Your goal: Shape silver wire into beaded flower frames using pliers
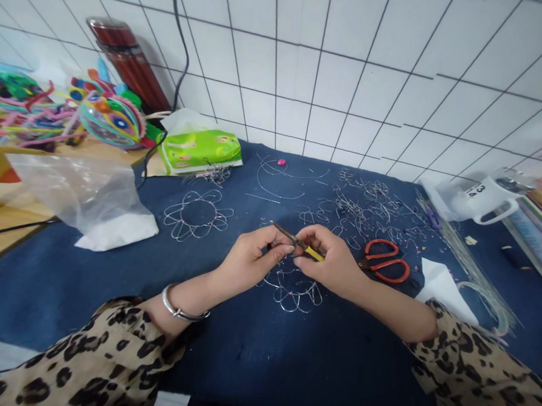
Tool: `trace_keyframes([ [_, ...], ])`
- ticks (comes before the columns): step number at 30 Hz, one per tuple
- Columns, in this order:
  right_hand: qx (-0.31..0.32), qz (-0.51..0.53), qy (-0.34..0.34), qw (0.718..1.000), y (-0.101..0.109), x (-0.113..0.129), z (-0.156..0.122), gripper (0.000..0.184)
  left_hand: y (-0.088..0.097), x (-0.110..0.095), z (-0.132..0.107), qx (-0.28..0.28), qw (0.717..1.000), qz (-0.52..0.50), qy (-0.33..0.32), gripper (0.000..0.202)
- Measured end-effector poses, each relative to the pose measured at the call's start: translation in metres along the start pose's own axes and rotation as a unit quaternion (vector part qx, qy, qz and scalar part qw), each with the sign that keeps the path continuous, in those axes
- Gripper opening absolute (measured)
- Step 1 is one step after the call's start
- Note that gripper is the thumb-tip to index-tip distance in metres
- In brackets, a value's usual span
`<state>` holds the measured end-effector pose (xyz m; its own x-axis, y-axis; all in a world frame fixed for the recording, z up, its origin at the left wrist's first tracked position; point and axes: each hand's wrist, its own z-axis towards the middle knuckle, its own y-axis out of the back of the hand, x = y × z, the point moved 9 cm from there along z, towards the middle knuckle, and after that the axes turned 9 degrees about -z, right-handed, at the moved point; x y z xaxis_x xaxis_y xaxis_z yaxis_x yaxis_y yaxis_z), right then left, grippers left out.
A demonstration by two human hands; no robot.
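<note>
My right hand is closed around small pliers with a yellow handle; their dark metal end points up and left toward my other hand. Thumb and fingers of my left hand pinch together at the pliers' tip, apparently on the wire flower. This looped wire flower, dotted with small pink beads, hangs or lies just under both hands, its upper part hidden by them. A second wire flower lies flat on the blue cloth to the left.
Red-handled scissors lie right of my hands, near tangled wire pieces. Straight wires and a white mug are farther right. A green tissue pack, plastic bag and red thermos stand left.
</note>
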<state>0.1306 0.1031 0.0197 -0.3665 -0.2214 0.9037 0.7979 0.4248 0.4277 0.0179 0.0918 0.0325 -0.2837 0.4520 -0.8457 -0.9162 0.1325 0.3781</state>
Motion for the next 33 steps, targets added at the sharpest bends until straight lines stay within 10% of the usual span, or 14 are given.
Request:
trace_keyframes([
  [25,0.001,-0.025,-0.006,1.0,0.003,-0.006,-0.003,0.023,0.006,0.002,-0.002,-0.02,0.999,0.041,0.024,0.01],
  [33,-0.033,-0.338,0.102,0.935,0.052,0.023,-0.004,0.032,0.014,0.0,0.0,-0.028,0.999,0.045,0.008,0.009],
])
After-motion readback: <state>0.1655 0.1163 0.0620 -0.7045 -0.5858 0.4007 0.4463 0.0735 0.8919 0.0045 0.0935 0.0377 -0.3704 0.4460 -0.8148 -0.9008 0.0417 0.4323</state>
